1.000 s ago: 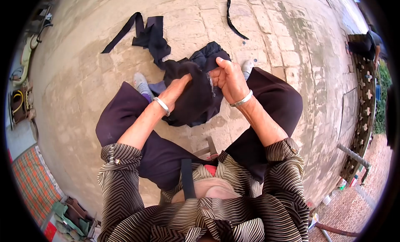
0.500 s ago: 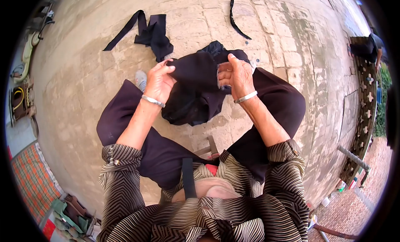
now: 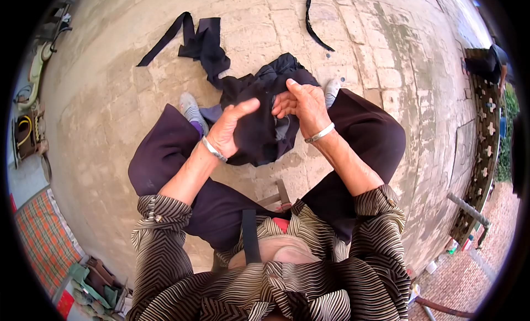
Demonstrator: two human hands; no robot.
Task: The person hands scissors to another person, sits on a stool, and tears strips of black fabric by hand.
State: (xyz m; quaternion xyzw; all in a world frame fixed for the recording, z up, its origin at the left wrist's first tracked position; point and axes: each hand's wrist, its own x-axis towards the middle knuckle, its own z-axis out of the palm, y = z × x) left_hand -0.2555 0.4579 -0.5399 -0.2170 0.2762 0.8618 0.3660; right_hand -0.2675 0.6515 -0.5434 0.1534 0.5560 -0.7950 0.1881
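A bunched piece of black cloth (image 3: 256,130) hangs between my knees, with pale frayed patches near its middle. Over its left side is my left hand (image 3: 229,127), thumb stretched toward the right; its other fingers are hidden, so its grip does not show. My right hand (image 3: 306,106) is at the cloth's right side, its fingers curled in on the fabric and its thumb raised. A gap separates the two hands, and each wrist wears a silver bracelet.
Black fabric strips (image 3: 207,45) lie on the paved floor ahead, left of a thin dark strip (image 3: 312,22). My feet in striped socks flank the cloth. Part of a wooden stool (image 3: 281,195) shows below. Another person (image 3: 488,64) is at the far right, by a low wall.
My left hand has moved right and down, leaving the cloth's upper left corner. My right hand has shifted slightly left. The raised cloth has sunk, uncovering more of both feet.
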